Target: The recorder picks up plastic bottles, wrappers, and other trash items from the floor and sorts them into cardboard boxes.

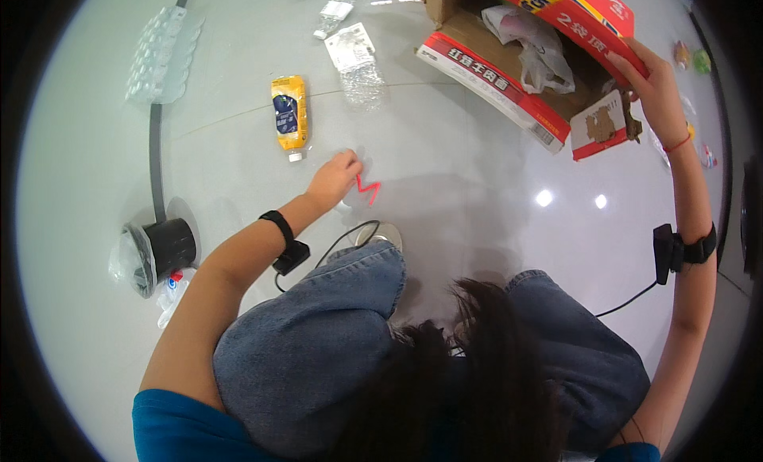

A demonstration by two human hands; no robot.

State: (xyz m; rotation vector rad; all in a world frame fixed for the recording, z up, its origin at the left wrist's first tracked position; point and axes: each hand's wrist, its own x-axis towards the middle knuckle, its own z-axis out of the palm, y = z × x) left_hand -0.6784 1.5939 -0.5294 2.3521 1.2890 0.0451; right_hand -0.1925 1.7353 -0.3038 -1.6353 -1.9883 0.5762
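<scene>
My left hand (335,175) is low over the floor, its fingers closed on one end of a thin red zigzag strip (369,191). A small white piece (343,206) lies under that wrist, partly hidden. At the upper right, my right hand (656,86) grips the edge of an open red cardboard instant-noodle box (495,83), thumb on the printed panel. The box lies with its opening towards me. Inside it sits a crumpled white plastic bag (539,51). A torn cardboard flap (602,125) hangs at its near right corner.
A yellow drink bottle (289,113) lies left of centre. Clear plastic bottles (362,77) and an egg tray (158,57) are farther off. A black bin (170,245) lies tipped at left beside a plastic bag (174,292). Small litter (701,61) dots the far right.
</scene>
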